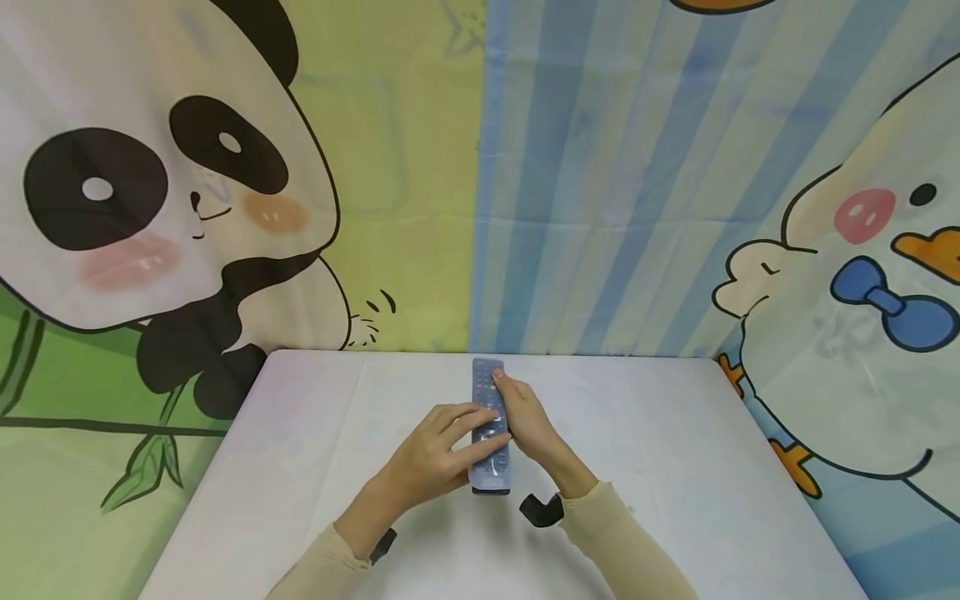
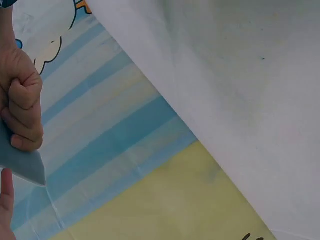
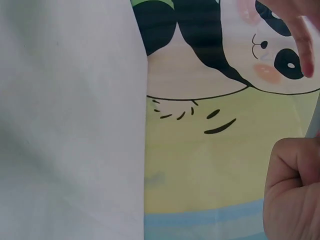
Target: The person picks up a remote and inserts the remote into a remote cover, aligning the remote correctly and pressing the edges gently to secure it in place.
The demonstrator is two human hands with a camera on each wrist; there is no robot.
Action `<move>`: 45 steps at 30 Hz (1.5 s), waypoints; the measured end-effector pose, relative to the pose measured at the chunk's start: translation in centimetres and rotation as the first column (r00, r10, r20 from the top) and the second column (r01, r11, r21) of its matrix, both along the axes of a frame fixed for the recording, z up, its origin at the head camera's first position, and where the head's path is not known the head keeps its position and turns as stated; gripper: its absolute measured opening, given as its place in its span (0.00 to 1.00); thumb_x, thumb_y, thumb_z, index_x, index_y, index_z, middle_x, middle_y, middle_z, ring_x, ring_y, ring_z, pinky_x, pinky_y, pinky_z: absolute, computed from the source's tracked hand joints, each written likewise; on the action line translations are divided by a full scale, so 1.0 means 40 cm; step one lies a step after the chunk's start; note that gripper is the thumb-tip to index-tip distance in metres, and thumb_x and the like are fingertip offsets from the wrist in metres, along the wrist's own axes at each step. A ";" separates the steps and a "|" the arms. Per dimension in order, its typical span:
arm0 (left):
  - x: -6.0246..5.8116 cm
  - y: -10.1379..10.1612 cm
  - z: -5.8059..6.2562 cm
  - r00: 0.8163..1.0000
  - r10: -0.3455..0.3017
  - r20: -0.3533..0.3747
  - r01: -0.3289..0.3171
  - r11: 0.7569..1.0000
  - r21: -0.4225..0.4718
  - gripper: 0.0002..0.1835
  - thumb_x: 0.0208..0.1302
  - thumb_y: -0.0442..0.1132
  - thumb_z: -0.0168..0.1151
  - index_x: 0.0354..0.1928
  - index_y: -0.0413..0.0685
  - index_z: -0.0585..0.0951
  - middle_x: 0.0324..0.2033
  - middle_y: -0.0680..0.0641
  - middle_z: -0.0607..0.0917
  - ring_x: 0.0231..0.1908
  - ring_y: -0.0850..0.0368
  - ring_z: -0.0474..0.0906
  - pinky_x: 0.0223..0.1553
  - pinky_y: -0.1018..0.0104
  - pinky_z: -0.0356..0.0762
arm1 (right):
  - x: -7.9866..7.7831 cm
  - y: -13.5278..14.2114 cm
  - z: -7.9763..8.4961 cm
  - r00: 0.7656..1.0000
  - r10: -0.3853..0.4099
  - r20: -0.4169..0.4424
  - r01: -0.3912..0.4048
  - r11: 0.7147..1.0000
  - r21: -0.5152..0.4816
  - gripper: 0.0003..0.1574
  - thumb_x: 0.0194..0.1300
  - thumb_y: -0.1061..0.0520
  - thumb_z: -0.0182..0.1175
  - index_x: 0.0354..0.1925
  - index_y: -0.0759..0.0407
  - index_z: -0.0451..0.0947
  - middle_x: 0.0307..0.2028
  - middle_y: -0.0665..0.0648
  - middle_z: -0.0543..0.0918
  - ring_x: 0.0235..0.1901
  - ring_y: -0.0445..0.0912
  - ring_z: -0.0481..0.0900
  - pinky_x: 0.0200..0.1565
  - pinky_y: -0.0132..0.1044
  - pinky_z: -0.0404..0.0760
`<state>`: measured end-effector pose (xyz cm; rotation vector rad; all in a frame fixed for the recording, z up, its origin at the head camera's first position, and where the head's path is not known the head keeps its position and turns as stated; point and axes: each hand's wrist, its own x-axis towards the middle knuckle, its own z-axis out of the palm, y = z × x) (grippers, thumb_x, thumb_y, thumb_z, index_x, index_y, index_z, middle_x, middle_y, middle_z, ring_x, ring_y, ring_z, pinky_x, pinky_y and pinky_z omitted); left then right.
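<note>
A long blue-grey remote control (image 1: 491,479) with rows of small buttons is held lengthwise above the white table. It looks wrapped in a clear, shiny cover, and a dark edge shows at its near end. My right hand (image 1: 531,421) grips it from the right, thumb along the upper face and fingers curled behind, as the left wrist view shows. From the left, my left hand (image 1: 438,454) reaches over, its outstretched fingers lying across the lower half of the buttons. In the left wrist view the left thumb (image 2: 6,200) is straight, its tip at the remote's edge.
The white table (image 1: 645,433) spreads out around both hands. Behind it hang printed cloths, one with a panda (image 1: 277,308), another with blue stripes and a white duck (image 1: 810,375). Dark camera mounts (image 1: 542,510) jut from below the wrists.
</note>
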<state>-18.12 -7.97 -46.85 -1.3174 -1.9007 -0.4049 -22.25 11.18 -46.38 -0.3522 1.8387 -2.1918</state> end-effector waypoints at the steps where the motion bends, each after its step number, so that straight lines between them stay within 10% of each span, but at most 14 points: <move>1: 0.000 0.001 -0.001 1.000 -0.008 -0.012 0.008 1.000 -0.005 0.39 0.41 0.44 0.85 0.61 0.52 0.81 0.59 0.43 0.79 0.57 0.45 0.75 0.55 0.55 0.76 | 0.000 -0.002 -0.003 1.000 0.001 -0.002 -0.001 1.000 0.000 0.40 0.81 0.40 0.40 0.54 0.80 0.70 0.29 0.60 0.81 0.25 0.45 0.83 0.27 0.34 0.83; 9: -0.001 0.004 -0.003 0.993 -0.083 0.088 0.082 0.997 0.012 0.44 0.47 0.69 0.74 0.60 0.46 0.81 0.59 0.42 0.79 0.58 0.43 0.75 0.62 0.55 0.71 | -0.009 0.001 -0.013 0.999 -0.022 -0.034 0.025 0.995 0.093 0.40 0.80 0.35 0.41 0.46 0.73 0.74 0.24 0.64 0.81 0.19 0.48 0.81 0.17 0.35 0.78; 29: 0.003 0.006 0.007 0.975 -0.139 0.174 0.119 0.986 0.120 0.40 0.47 0.62 0.79 0.60 0.49 0.83 0.60 0.50 0.81 0.62 0.45 0.72 0.53 0.51 0.69 | 0.013 0.005 0.028 0.998 -0.013 -0.058 0.021 0.991 0.134 0.41 0.80 0.35 0.38 0.47 0.73 0.73 0.22 0.58 0.81 0.17 0.43 0.79 0.17 0.34 0.77; 39: 0.021 0.013 0.012 0.972 -0.099 0.215 0.092 0.995 0.043 0.44 0.47 0.65 0.77 0.63 0.48 0.80 0.62 0.50 0.79 0.63 0.45 0.71 0.56 0.50 0.69 | 0.012 0.006 -0.007 0.988 0.092 0.128 -0.091 0.996 -0.015 0.35 0.80 0.36 0.39 0.41 0.65 0.74 0.23 0.54 0.79 0.19 0.41 0.79 0.21 0.30 0.78; 45: 0.017 -0.003 0.010 0.974 -0.105 0.201 0.098 0.994 0.043 0.36 0.49 0.48 0.80 0.62 0.49 0.80 0.62 0.48 0.79 0.62 0.44 0.72 0.59 0.52 0.70 | 0.019 -0.001 -0.026 0.968 0.139 0.209 -0.132 0.990 -0.049 0.32 0.80 0.37 0.40 0.40 0.63 0.74 0.24 0.52 0.77 0.20 0.40 0.78 0.23 0.30 0.78</move>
